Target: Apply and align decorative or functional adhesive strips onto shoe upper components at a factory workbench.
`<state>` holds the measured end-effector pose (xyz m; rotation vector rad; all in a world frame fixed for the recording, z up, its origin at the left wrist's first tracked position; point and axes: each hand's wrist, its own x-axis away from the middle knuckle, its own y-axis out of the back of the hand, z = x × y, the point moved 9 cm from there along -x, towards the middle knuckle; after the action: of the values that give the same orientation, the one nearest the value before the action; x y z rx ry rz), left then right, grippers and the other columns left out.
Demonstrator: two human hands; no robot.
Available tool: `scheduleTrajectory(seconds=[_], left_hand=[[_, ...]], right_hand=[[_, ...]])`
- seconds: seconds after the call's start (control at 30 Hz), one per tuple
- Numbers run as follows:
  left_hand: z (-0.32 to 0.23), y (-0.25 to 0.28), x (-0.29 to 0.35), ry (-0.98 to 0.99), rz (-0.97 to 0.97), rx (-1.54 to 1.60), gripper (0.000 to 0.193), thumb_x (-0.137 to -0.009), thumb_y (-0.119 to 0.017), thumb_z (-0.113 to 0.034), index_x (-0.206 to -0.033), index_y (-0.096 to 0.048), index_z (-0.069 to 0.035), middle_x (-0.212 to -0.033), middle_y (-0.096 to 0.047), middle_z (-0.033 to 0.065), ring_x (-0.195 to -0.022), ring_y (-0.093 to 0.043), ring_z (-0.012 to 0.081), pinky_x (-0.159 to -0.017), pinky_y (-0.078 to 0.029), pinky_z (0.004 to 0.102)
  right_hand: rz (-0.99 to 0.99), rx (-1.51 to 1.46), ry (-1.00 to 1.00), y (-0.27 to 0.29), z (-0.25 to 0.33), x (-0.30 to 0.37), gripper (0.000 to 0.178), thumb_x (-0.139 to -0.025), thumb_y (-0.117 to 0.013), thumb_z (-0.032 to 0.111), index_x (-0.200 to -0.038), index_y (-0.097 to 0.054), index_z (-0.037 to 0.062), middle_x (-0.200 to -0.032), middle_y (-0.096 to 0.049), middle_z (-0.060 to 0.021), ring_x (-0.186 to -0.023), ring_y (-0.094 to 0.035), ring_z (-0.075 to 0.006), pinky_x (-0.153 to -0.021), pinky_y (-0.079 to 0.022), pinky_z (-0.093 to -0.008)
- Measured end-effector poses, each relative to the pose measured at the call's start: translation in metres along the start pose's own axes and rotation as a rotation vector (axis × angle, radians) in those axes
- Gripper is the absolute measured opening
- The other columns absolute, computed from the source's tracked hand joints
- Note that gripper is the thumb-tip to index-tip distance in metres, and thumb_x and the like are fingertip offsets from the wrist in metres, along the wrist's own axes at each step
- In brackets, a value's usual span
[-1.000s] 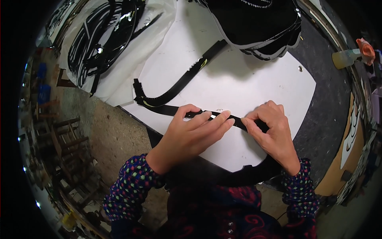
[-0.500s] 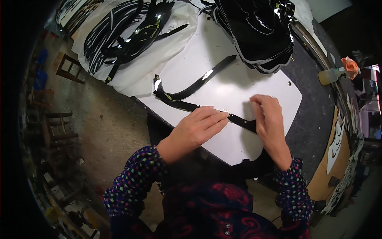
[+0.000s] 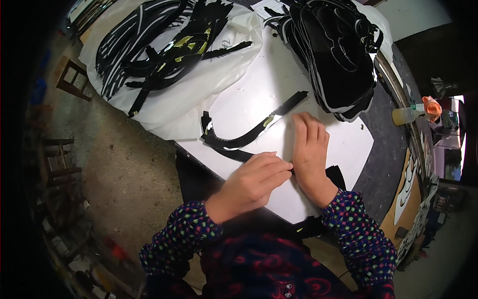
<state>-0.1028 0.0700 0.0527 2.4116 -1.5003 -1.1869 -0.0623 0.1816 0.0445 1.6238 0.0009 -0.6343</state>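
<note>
My left hand is closed on a long black strip, fingers pressed together over its middle. The strip runs out to the left of this hand, and a black end shows right of my right wrist. My right hand lies against the left fingertips, its fingers loosely bent and pointing away from me. Nothing shows in those fingers, while its thumb is mostly hidden. Just beyond, a second curved black strip with a glossy face and yellow-green patches rests on the white board.
A white plastic sheet at the far left bears a heap of black strips with pale edges. Stacked black pieces with pale borders stand at the far right. A spray bottle with yellowish liquid and an orange top is farther right. Wooden stools stand left.
My right hand has moved left and down, from apart to against my left fingertips. The left hand keeps its hold on the strip. The whole view has shifted slightly.
</note>
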Motion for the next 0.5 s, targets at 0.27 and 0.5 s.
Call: scheduleTrajectory(seconds=[0.27, 0.5], left_hand=[[0.013, 0.021, 0.0, 0.18, -0.255, 0.101, 0.022, -0.075, -0.063, 0.013, -0.092, -0.068, -0.001, -0.096, -0.072, 0.0101, -0.091, -0.067, 0.0276, -0.082, -0.054, 0.0364], [0.014, 0.008, -0.001, 0.156, -0.136, -0.058, 0.023, -0.081, -0.071, -0.001, -0.103, -0.067, -0.004, -0.104, -0.068, 0.0087, -0.097, -0.061, 0.0285, -0.087, -0.048, 0.0368]], right_hand=[[-0.021, -0.044, 0.053, 0.001, 0.004, 0.001, 0.05, -0.078, -0.058, 0.005, -0.128, -0.051, 0.0021, -0.125, -0.054, -0.0126, -0.115, -0.053, -0.0296, -0.094, -0.042, -0.04], [-0.023, -0.965, -0.336, 0.006, -0.05, 0.018, 0.018, -0.096, -0.052, -0.003, -0.113, -0.058, 0.0011, -0.102, -0.062, -0.0137, -0.091, -0.061, -0.0296, -0.081, -0.049, -0.0358]])
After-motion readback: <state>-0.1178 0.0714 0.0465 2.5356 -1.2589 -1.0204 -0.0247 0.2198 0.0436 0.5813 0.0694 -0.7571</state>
